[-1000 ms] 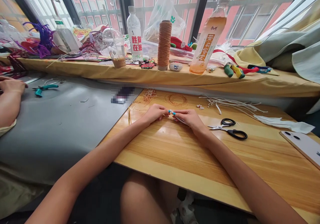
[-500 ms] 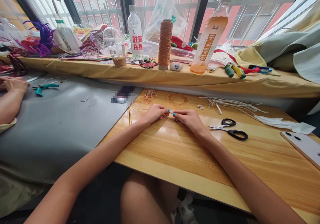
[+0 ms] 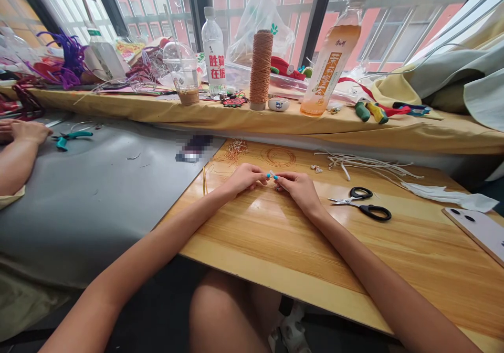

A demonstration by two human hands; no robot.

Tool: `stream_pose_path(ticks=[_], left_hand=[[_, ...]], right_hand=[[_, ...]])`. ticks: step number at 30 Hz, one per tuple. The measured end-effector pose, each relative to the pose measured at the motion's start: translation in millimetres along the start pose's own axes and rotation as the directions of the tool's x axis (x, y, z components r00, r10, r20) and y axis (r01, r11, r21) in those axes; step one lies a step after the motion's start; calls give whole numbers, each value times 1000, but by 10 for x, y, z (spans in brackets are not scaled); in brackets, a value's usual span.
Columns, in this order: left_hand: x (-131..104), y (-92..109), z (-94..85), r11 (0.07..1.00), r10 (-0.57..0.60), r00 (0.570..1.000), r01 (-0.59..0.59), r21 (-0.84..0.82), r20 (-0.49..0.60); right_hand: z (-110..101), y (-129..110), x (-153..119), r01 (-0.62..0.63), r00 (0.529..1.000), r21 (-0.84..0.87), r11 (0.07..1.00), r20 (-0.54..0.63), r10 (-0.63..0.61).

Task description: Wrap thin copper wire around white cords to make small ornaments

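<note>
Above the wooden board (image 3: 252,237), my left hand (image 3: 247,177) and my right hand (image 3: 297,185) meet fingertip to fingertip. Both are closed in a pinch on a small whitish piece (image 3: 271,174), too small to make out well. Black-handled scissors (image 3: 364,203) lie partly open to the right of my right hand. Beyond my hands are a coil of orange thread (image 3: 280,157) and a tangle of thin orange and white threads (image 3: 235,151). Small white knotted bits (image 3: 316,169) and a bundle of white cords (image 3: 366,163) lie behind the scissors. Golden tweezers (image 3: 205,181) rest left of my left hand.
A phone (image 3: 474,230) and white cloth (image 3: 452,195) lie at the right. On the ledge stand a thread spool (image 3: 261,70), bottles (image 3: 334,54) and a cup (image 3: 186,88). Teal pliers (image 3: 71,139) are on the grey mat (image 3: 118,195), near another person's hand (image 3: 29,131).
My fingertips have shifted slightly, and my left thumb has moved a little right, closer to my right thumb. The other person's hand at the far left has moved slightly right.
</note>
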State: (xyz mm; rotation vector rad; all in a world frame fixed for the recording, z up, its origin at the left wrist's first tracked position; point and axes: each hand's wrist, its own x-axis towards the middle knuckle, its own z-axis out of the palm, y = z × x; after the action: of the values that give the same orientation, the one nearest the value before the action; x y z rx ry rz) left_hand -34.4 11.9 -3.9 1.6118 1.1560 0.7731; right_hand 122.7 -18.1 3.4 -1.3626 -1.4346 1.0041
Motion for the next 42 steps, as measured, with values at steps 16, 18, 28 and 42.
stream_pose_path(ticks=[16,18,28,42], left_hand=[[14,-35,61,966,13,991,22,-256,136],[13,-32,78,955,17,993,19,-296,119],[-34,48,20,972,3,977,47,-229,214],[-27,58,22,987,106,994,-110,117,39]], right_hand=[[5,70,28,22,999,29,999,-49,-21],[6,73,30,25,999,47,999,-39,-23],[7,77,41,94,995,68,993,-41,-91],[-3,102,71,-9,1000,165,986,7,8]])
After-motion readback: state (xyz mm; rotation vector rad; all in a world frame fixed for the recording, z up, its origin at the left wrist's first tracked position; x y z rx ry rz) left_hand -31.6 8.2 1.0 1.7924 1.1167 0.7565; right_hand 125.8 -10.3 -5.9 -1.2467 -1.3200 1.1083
